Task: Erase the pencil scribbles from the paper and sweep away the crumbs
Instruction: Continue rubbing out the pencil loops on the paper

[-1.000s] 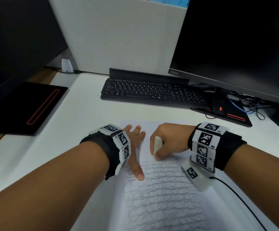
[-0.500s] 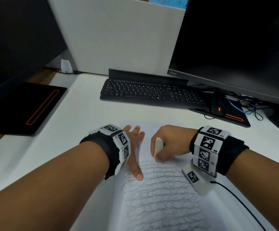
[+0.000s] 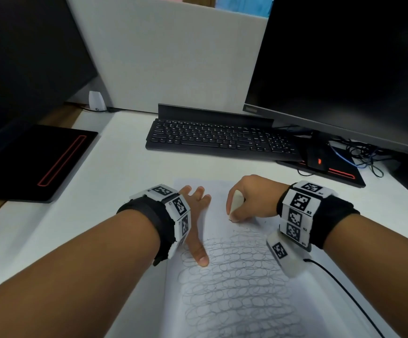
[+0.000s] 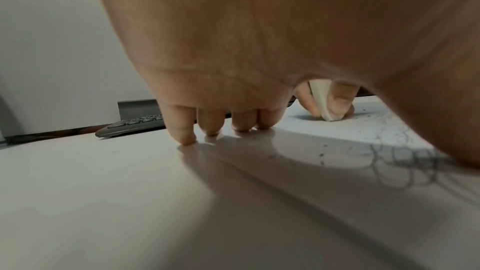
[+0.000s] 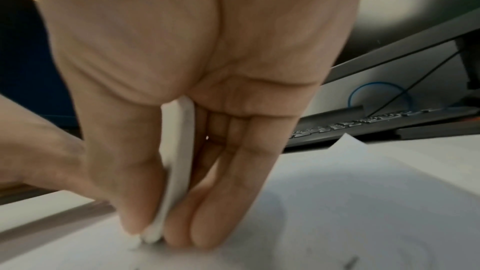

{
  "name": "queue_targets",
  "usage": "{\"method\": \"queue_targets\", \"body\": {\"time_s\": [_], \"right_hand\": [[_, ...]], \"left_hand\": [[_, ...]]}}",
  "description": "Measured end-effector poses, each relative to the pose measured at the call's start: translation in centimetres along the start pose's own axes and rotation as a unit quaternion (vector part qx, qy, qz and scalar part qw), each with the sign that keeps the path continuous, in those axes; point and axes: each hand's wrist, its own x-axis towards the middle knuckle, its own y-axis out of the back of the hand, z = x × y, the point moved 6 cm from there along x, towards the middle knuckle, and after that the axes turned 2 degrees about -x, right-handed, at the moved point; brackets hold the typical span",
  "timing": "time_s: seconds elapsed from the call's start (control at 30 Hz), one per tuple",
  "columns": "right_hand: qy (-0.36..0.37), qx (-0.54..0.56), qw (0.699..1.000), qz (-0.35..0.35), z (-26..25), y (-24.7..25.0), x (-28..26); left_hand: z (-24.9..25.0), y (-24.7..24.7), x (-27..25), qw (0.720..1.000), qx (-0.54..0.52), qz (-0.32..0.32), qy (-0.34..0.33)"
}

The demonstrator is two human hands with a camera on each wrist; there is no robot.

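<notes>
White sheet of paper (image 3: 225, 191) lies flat on the white desk (image 3: 115, 191), in front of the black keyboard (image 3: 220, 140). Grey looping pencil scribbles (image 3: 234, 284) cover most of the near part; only the far strip reads clean, so I'd judge erasing is at an early stage. A few dark eraser crumbs (image 4: 322, 154) sit on the cleared strip.

Right hand (image 3: 254, 196): thumb and fingers closed around a white, flat, rounded eraser (image 3: 236, 202), pinching it edge-on. Its lower tip touches the paper at the top edge of the scribble field.

Left hand (image 3: 195, 215): fingers straight and spread, fingertips (image 4: 185, 139) pressing down at the paper's left edge, thumb lying across the scribbles. Holds nothing, just pins the sheet.

Doing this step well, my read:
- Short strokes, working row by row toward the body.
- Stroke away from the pinning hand so the sheet stays taut and doesn't buckle.
- Moderate pressure; the narrow eraser edge could crease or tear thin paper.
- Shift the left hand down as the cleared band grows; the thumb covers loops that need erasing.
- Leave the crumbs until the scribbles are gone, then sweep once off the sheet.
</notes>
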Motion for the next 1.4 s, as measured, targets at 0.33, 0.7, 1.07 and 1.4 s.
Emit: {"method": "queue_targets", "body": {"time_s": [0.33, 0.7, 1.07, 1.4], "right_hand": [[-0.016, -0.010, 1.000, -0.002, -0.2, -0.4, -0.1], [0.034, -0.075, 0.996, -0.046, -1.8, -1.4, -1.9], [0.034, -0.035, 0.998, -0.035, -0.9, -0.9, -1.5], [0.021, -0.035, 0.999, -0.018, -0.1, -0.1, -1.3]], "left_hand": [[2.5, 1.4, 1.9, 0.994, 0.000, 0.108, -0.020], [3.4, 0.0, 2.7, 1.000, -0.016, 0.026, -0.003], [3.2, -0.3, 2.8, 1.000, -0.022, 0.018, -0.004], [3.2, -0.1, 2.5, 1.000, -0.017, 0.018, -0.003]]}}
